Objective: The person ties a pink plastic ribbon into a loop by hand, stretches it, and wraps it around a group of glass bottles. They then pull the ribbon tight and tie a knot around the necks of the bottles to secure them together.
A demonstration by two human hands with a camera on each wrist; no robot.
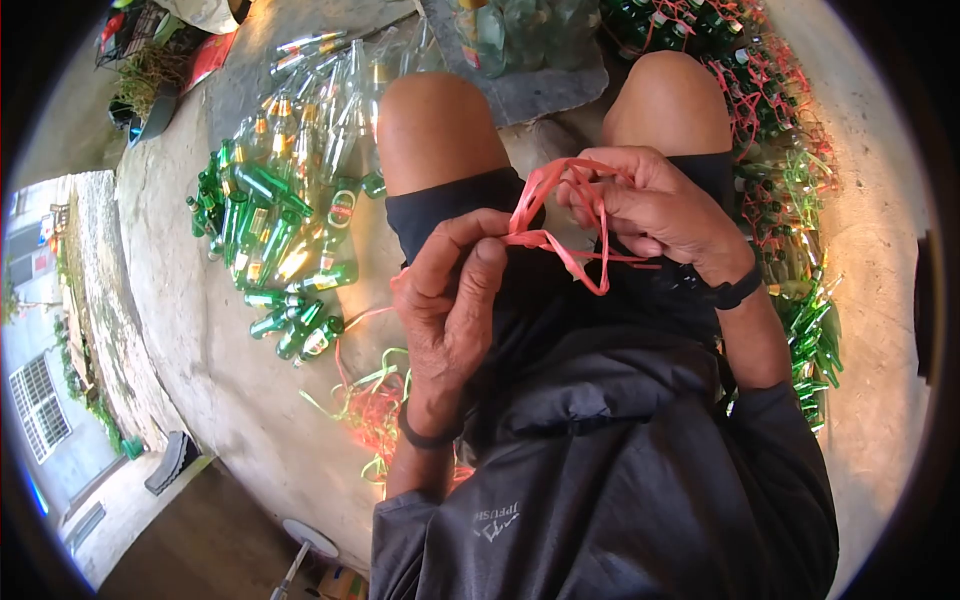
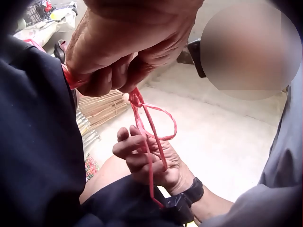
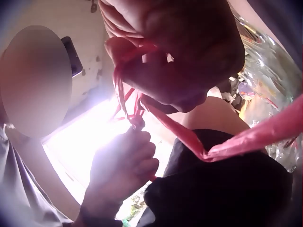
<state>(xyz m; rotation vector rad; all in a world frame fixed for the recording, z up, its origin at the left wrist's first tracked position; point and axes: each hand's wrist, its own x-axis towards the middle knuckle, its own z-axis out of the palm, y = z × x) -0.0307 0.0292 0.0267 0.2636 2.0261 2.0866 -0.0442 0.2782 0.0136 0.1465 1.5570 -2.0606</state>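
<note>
Above lap, left hand (image 1: 450, 295) and right hand (image 1: 655, 210) pinch looped red strap (image 1: 545, 240), stretched crosswise.

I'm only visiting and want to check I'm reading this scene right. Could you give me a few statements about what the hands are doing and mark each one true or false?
1. Both the left hand and the right hand hold the red string. True.
2. The left hand has its grip on a green bottle. False: it pinches the red string, and the green bottles lie on the ground.
3. The red string forms loops between the two hands. True.
4. Long trousers cover the legs. False: the knees are bare, above dark shorts.
</note>
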